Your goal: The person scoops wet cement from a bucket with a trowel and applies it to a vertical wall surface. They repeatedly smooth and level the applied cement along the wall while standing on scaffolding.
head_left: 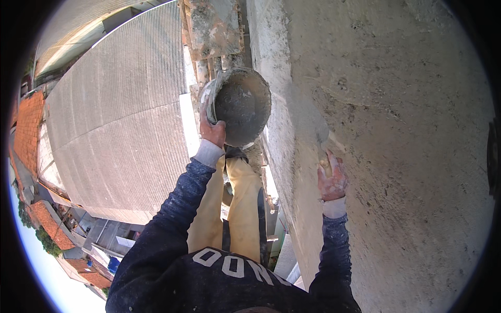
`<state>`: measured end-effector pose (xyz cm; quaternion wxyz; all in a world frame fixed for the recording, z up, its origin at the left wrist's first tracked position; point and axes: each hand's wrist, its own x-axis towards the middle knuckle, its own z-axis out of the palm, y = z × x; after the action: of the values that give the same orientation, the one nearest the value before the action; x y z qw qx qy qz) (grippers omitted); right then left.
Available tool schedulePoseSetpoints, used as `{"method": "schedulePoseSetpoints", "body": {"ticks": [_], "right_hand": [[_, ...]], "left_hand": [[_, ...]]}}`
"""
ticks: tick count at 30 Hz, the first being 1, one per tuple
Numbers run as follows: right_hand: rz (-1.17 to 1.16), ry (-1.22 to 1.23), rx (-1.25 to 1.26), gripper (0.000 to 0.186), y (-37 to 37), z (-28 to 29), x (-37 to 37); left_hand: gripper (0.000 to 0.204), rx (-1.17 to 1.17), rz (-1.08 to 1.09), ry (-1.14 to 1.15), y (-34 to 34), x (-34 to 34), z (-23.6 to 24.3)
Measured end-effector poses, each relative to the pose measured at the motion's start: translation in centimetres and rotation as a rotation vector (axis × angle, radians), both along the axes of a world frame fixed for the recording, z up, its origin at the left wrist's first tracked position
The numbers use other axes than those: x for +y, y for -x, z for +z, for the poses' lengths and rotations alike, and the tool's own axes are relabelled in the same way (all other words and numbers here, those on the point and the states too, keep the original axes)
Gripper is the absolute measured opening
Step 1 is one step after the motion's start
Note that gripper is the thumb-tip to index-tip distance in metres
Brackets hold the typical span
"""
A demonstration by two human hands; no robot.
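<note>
My left hand [213, 131] is closed on the near left rim of a round bucket [210, 99], its thumb over the edge. Wet grey mortar [237, 107] lies inside and coats the inner wall. On the right, my right hand [334, 178] wraps round the handle of a trowel [313, 124]. Its grey blade points away from me and lies along the plastered wall [402, 172], near the wall's smoother edge strip. How firmly the blade presses there I cannot tell. The wall is grey and rough, with pits and ridges.
Beyond the bucket is a mortar-stained board [215, 31] on narrow timbers. My legs in pale yellow trousers [242, 193] stand below, close to the wall. A large corrugated roof [120, 115] spreads out at left, with orange tiled roofs [30, 125] farther off and lower.
</note>
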<state>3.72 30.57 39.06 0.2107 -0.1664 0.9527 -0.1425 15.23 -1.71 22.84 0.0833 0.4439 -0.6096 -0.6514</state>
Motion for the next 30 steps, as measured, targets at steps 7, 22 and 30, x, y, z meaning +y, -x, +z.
{"method": "schedulePoseSetpoints", "body": {"ticks": [7,22,30], "right_hand": [[0.195,-0.16,0.078,0.047,-3.1,-15.4,-8.4],[-0.052,0.37,-0.358,0.052,-7.3,-24.7,-11.5],[-0.114,0.575,-0.504,0.045,-1.7,-35.3,-8.8]], "left_hand": [[0.087,-0.032,-0.274,0.315,2.4,3.4,1.9],[0.053,-0.117,0.145,-0.133,-0.8,-4.0,-11.3],[0.052,-0.288,0.425,-0.073,-4.6,-11.2,-19.4]]}}
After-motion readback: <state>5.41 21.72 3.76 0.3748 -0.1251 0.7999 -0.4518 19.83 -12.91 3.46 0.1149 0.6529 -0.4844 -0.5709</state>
